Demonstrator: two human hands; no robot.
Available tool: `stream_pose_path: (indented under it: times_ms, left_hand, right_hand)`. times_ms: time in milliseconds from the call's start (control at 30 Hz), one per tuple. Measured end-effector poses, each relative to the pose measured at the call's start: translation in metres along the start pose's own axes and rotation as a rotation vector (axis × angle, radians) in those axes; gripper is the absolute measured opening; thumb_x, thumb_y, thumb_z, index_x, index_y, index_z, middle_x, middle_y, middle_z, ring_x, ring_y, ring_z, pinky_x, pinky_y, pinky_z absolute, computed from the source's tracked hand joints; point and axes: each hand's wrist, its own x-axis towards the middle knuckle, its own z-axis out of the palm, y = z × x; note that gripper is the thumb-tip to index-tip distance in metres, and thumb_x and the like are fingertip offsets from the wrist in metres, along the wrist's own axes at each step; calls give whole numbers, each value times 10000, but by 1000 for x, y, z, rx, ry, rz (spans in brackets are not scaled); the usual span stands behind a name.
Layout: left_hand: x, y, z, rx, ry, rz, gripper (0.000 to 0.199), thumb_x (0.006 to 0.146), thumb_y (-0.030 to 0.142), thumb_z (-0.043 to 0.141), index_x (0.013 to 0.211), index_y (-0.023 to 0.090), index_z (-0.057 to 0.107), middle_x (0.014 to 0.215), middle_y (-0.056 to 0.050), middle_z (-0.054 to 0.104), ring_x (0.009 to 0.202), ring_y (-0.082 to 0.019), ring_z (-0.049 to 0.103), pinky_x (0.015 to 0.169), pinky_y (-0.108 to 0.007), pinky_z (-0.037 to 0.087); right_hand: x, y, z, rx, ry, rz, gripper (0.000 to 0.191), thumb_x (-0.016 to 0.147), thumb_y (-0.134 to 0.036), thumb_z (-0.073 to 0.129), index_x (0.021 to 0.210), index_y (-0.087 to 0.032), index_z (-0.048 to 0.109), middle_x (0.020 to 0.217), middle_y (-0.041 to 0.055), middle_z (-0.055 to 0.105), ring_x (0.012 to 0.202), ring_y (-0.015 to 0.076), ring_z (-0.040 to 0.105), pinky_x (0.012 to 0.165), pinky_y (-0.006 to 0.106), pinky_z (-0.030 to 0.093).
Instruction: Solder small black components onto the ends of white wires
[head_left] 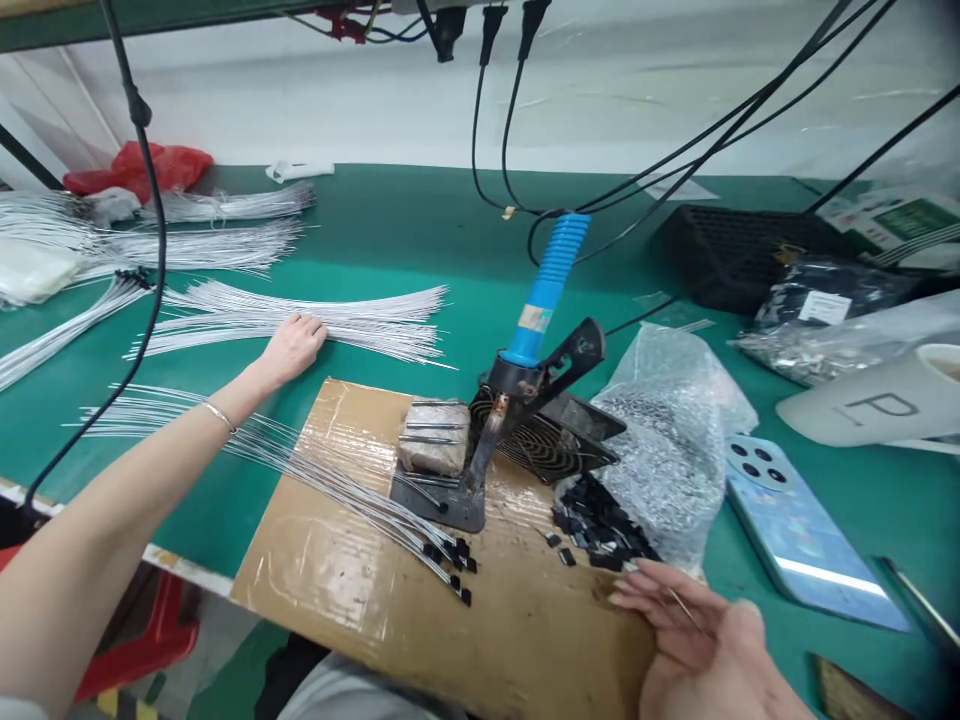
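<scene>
While left fingers [306, 326] close together over white wires [382, 318] and right fingers [651, 590] curl half-open, the mug [862, 403] reads "P".

The letter P [886, 405] marks the pale mug [814, 415], while the white label [825, 307] on a bag [870, 282] is illegible.

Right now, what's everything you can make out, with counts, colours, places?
Table: one, green, across the view
Wires: many, white, left and centre
Plastic bag: one, red, back left
Cardboard: one, brown, front centre
Soldering iron: one, blue-handled, in black stand
Block: one, greyish, centre
Small pieces: many, black, cardboard's right side
Clear bag: one, silvery contents, right of centre
Phone: one, blue, right
Cup: one, pale, far right
Box: one, black, back right
Cables: several, black, above and left
Left hand: one, bare, on wires
Right hand: one, bare, near small pieces
</scene>
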Motion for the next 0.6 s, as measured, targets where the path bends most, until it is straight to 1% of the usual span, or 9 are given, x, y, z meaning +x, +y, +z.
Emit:
stream_pose_path:
  times_ms: [100, 167, 300, 400, 500, 600]
  left_hand:
    - [-6, -16, 4, 30, 44, 9, 333, 1034, 318, 669, 1332, 169, 650, 1330, -120, 680, 1115, -270, 705, 932, -479, 618]
    - [-10, -25, 2, 44, 90, 4, 335, 1029, 328, 680, 1323, 170, 654, 1319, -116, 684, 1105, -267, 709, 929, -479, 619]
    - [-19, -41, -11, 56, 201, -20, 285, 1030, 331, 680, 1260, 162, 682, 1258, -105, 711, 1071, -254, 720, 928, -472, 616]
    - [-27, -47, -22, 60, 266, -37, 249, 1035, 328, 674, 1217, 161, 699, 1221, -97, 726, 1063, -249, 723, 939, -474, 611]
    - [-34, -49, -26, 66, 279, -41, 271, 1031, 325, 678, 1249, 163, 688, 1256, -103, 713, 1092, -260, 715, 949, -484, 609]
    - [-34, -47, -18, 63, 231, -28, 315, 1028, 328, 682, 1299, 168, 666, 1304, -113, 692, 1107, -267, 709, 939, -483, 614]
  right_hand:
    - [1, 0, -2, -24, -57, 18, 530, 800, -664, 764, 735, -139, 756, 765, 97, 752, 590, 214, 667, 532, 376, 560]
    - [1, 0, -2, -34, -60, 20, 518, 780, -650, 780, 711, -138, 751, 770, 100, 753, 582, 212, 665, 525, 379, 564]
    - [0, -1, 0, -34, -18, 10, 448, 791, -592, 798, 712, -154, 751, 755, 56, 751, 568, 163, 653, 536, 313, 561]
    - [4, 6, -4, -38, -42, 50, 515, 727, -657, 834, 713, -148, 752, 761, 63, 768, 571, 163, 669, 525, 297, 590]
    - [11, 15, -12, -40, -73, 63, 546, 720, -680, 840, 722, -141, 751, 769, 81, 780, 581, 175, 685, 520, 300, 618]
    - [13, 19, -15, -41, -90, 19, 530, 754, -658, 839, 729, -137, 750, 793, 96, 785, 592, 181, 693, 529, 305, 630]
